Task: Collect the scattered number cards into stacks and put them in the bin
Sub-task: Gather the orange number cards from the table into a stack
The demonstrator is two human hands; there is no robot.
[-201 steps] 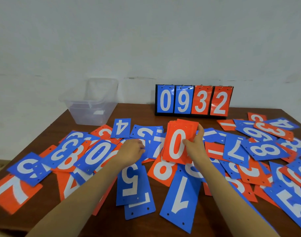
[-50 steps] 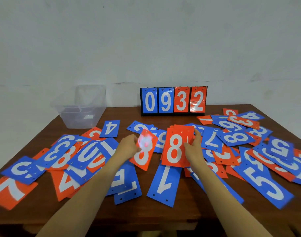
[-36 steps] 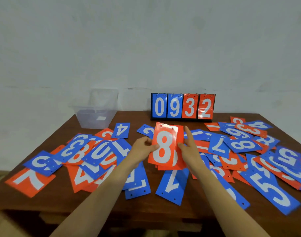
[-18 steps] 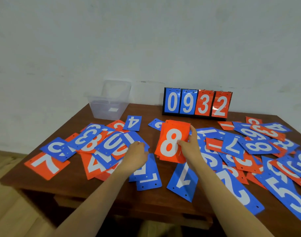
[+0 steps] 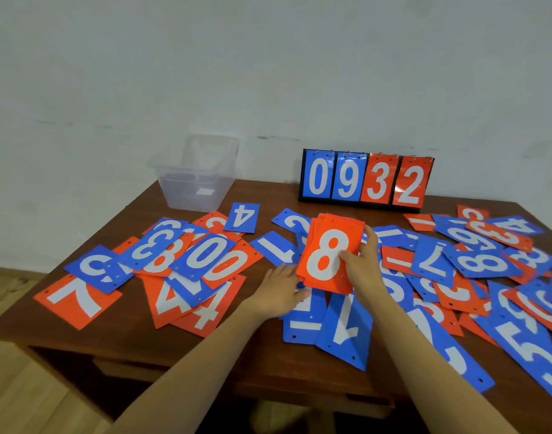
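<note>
My right hand (image 5: 361, 264) grips a stack of red cards (image 5: 328, 252) with an 8 on top, held tilted above the table's middle. My left hand (image 5: 279, 291) lies just left of the stack's lower corner, fingers stretched over blue cards (image 5: 303, 321) on the table; whether it holds one is hidden. Red and blue number cards are scattered across the table, a pile at the left (image 5: 187, 261) and another at the right (image 5: 488, 261). The clear plastic bin (image 5: 196, 180) stands at the back left, with only a small white label showing inside.
A flip scoreboard (image 5: 365, 180) reading 0932 stands at the back centre against the wall. The wooden table (image 5: 205, 352) has its near edge close to my forearms, and bare floor lies to the left.
My left hand added a red 8 card to the stack, then dropped to the blue cards beside it. The view has shifted right, so the bin and left pile sit farther right in frame.
</note>
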